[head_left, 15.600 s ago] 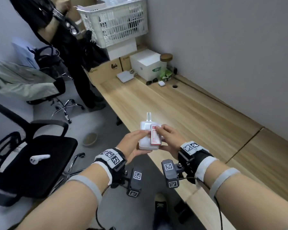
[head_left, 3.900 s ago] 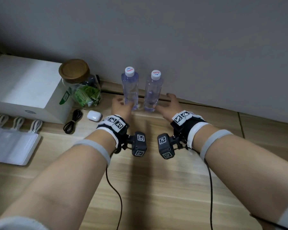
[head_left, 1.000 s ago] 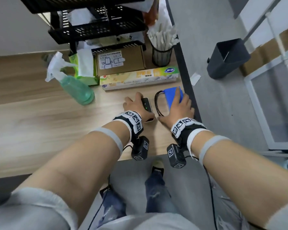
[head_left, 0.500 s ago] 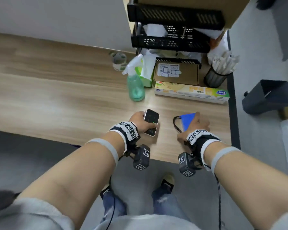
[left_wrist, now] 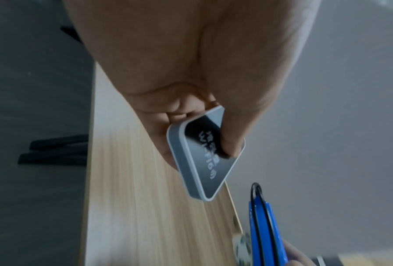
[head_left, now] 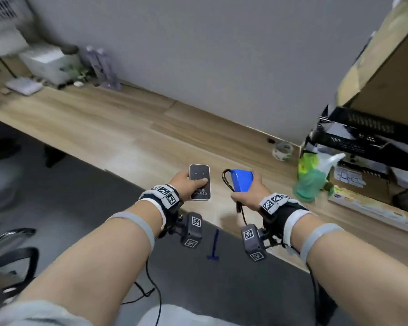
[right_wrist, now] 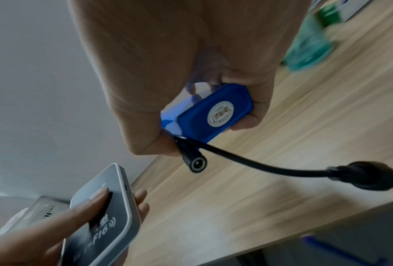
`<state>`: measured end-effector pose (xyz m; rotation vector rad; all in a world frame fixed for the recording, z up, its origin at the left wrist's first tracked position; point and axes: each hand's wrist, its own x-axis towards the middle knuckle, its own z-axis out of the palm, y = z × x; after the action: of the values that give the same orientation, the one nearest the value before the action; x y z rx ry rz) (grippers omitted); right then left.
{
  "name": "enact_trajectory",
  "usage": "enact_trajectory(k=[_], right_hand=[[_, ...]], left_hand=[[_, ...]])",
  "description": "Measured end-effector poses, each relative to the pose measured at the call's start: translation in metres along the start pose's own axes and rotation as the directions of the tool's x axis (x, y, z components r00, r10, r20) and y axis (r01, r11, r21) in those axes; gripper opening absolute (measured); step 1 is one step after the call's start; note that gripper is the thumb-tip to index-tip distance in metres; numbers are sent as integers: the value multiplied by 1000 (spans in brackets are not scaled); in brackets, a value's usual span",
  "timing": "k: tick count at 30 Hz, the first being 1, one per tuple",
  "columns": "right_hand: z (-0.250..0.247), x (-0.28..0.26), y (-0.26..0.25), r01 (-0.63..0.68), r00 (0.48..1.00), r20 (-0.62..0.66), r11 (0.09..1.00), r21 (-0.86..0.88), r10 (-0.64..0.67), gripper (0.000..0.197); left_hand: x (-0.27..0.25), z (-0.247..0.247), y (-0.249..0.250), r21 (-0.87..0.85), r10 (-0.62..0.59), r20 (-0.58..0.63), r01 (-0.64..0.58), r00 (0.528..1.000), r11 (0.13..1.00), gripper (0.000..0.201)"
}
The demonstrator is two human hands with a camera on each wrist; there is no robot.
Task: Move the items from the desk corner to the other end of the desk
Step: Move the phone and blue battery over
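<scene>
My left hand [head_left: 186, 185] grips a flat black device with a silver rim [head_left: 199, 181], thumb on its face; the left wrist view shows the same device [left_wrist: 204, 158] pinched between thumb and fingers. My right hand [head_left: 247, 192] holds a blue battery pack [head_left: 242, 180] with a black cable [head_left: 242, 210] dangling from it. In the right wrist view the blue pack [right_wrist: 213, 115] sits between my fingers and its barrel plug [right_wrist: 196, 162] hangs free. Both hands are lifted above the wooden desk [head_left: 132, 135] near its front edge.
At the far left end stand a white box [head_left: 48, 62], two water bottles [head_left: 101, 67] and a white router [head_left: 24, 87]. At the right are a green spray bottle [head_left: 310, 182], a tape roll [head_left: 282, 150], black trays [head_left: 368, 135] and cardboard boxes [head_left: 360, 182]. An office chair [head_left: 12, 252] stands at lower left.
Both hands have lifted the black device and the blue pack off the desk. My view has swung left, so the far end with the bottles now shows.
</scene>
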<state>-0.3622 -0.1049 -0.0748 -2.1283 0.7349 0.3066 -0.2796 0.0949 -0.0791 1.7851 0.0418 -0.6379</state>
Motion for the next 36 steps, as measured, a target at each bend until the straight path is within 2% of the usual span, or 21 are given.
enact_trajectory(k=[3, 8, 15, 18, 22, 27, 29, 32, 36], right_hand=[[41, -3, -67, 66, 998, -1, 997, 46, -66, 107], [98, -2, -154, 197, 977, 64, 977, 77, -202, 112], [161, 33, -248, 297, 944, 141, 955, 19, -297, 107], [199, 60, -294, 320, 931, 187, 948, 5, -315, 101], [266, 111, -360, 321, 918, 247, 947, 1, -311, 97], [343, 177, -445, 303, 910, 294, 953, 12, -293, 118], [363, 199, -479, 299, 911, 297, 954, -3, -285, 122], [379, 227, -525, 309, 915, 287, 950, -50, -282, 118], [400, 260, -576, 319, 913, 293, 945, -73, -286, 119]], left_hand=[[-2, -85, 0, -88, 12, -52, -17, 999, 996, 37], [-25, -182, 14, -199, 4, -146, -34, 989, 979, 19], [-6, -290, 8, -309, -31, -254, -50, 967, 950, 26], [14, -340, 1, -344, -70, -313, -45, 947, 938, 21], [54, -422, -2, -380, -126, -407, -43, 905, 924, 34], [113, -523, 13, -294, -146, -487, -4, 861, 956, 40], [133, -555, 22, -239, -145, -511, 22, 847, 971, 36], [161, -599, 34, -198, -138, -532, 36, 835, 980, 32], [200, -652, 43, -165, -126, -554, 39, 823, 985, 35]])
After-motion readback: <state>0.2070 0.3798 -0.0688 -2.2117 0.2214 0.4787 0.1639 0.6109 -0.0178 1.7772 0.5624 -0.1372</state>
